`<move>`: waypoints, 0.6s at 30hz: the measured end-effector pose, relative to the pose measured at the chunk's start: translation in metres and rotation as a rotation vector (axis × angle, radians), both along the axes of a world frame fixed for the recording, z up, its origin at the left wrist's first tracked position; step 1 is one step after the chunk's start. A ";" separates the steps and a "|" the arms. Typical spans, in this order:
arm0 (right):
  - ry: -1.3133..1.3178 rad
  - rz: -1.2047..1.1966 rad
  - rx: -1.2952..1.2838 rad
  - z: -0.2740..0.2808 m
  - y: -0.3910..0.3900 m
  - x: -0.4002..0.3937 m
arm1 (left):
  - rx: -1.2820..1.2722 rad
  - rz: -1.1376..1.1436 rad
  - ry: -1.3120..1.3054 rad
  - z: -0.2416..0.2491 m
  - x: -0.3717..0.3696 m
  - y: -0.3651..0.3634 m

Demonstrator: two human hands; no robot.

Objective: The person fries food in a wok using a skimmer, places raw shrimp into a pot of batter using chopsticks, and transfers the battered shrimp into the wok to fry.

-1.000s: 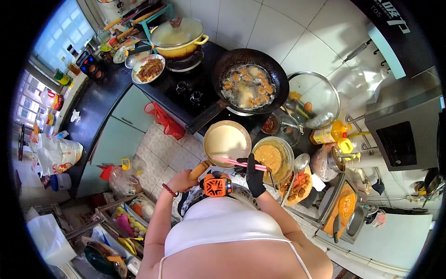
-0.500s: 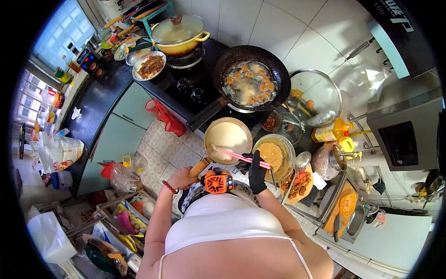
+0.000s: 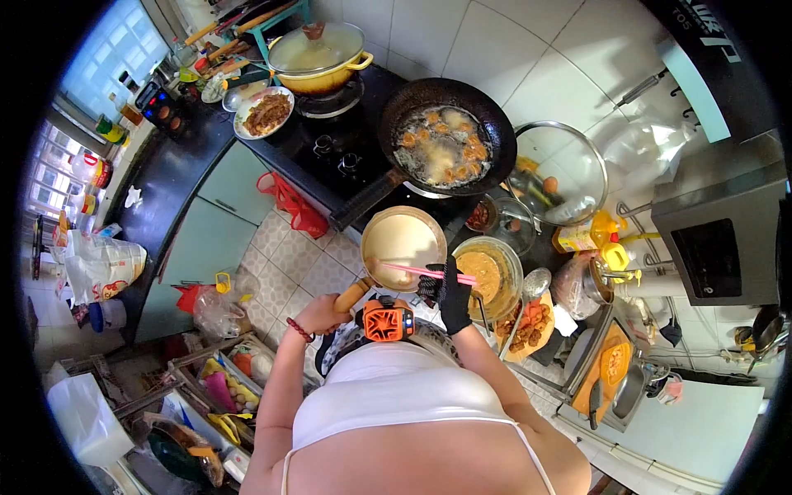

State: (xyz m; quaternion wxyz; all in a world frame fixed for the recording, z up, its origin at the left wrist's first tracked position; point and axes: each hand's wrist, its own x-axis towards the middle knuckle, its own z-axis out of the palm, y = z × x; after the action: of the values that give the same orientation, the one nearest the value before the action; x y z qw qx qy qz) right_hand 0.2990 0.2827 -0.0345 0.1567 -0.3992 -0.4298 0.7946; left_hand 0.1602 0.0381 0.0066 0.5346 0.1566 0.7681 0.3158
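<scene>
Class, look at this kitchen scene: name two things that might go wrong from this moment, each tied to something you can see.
1. The left hand holds the small pan of pale batter by its handle alone, out past the counter edge; a tilt might spill batter onto the floor tiles.
2. The wok of bubbling oil fries unwatched while the gloved right hand works pink chopsticks over the pan; the pieces may overbrown, or oil could spatter the bare arms.
</scene>
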 end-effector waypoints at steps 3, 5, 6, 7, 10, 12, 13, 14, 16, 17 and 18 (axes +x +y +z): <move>0.026 0.071 -0.120 -0.002 0.008 -0.005 | 0.006 0.007 0.002 0.003 -0.001 0.000; 0.086 0.112 -0.201 0.001 0.010 -0.004 | 0.006 0.015 -0.002 0.005 0.000 -0.001; 0.066 0.110 -0.154 0.004 0.008 -0.004 | 0.007 0.015 -0.015 0.002 0.000 -0.002; 0.045 0.108 -0.105 0.009 0.007 -0.001 | 0.009 0.014 -0.029 -0.003 0.000 -0.003; -0.005 0.145 0.078 0.006 0.002 0.002 | -0.011 -0.007 -0.002 -0.004 0.001 -0.002; 0.008 0.186 0.182 0.001 -0.003 -0.002 | -0.018 -0.016 0.012 -0.003 0.002 -0.001; -0.046 0.200 0.237 0.000 -0.006 -0.004 | -0.012 -0.013 0.006 -0.004 0.001 -0.002; -0.039 0.193 0.289 0.004 -0.008 -0.004 | -0.007 -0.011 0.001 -0.004 0.001 -0.002; -0.021 0.180 0.392 0.010 -0.013 -0.005 | 0.006 0.014 -0.014 -0.005 0.000 -0.003; -0.075 0.174 0.269 0.012 -0.013 -0.003 | 0.012 0.025 -0.022 -0.004 0.000 -0.003; -0.057 0.149 0.311 0.015 -0.013 0.000 | 0.003 0.018 -0.015 -0.004 -0.001 -0.003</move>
State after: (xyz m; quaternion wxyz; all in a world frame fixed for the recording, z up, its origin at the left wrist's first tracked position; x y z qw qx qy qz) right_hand 0.2988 0.2696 -0.0196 0.1450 -0.3598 -0.5801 0.7162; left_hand 0.1596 0.0355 0.0026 0.5371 0.1478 0.7652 0.3228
